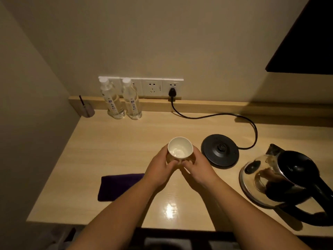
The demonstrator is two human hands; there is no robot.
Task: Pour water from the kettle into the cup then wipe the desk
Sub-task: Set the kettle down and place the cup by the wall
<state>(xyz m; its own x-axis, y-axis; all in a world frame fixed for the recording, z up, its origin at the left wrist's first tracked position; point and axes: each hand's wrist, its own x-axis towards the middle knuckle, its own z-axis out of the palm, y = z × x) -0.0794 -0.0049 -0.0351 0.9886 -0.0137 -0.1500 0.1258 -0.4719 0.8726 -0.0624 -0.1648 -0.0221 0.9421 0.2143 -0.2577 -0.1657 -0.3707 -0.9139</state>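
A small white cup (180, 147) sits in the middle of the wooden desk (111, 141), cradled by both hands. My left hand (159, 170) wraps its left side and my right hand (197, 171) its right side, thumbs meeting at the near rim. The cup's inside looks pale and glossy. A steel kettle (281, 179) with black lid and handle stands at the right, off its round black base (219, 150). A dark purple cloth (117, 186) lies folded flat to the left of my left forearm.
Two clear water bottles (122, 101) stand at the back by a wall socket strip (153, 87). A black cord (216, 115) runs from a plug to the base. A small purple holder (87, 110) sits in the back left corner. A dark screen (306, 42) hangs upper right.
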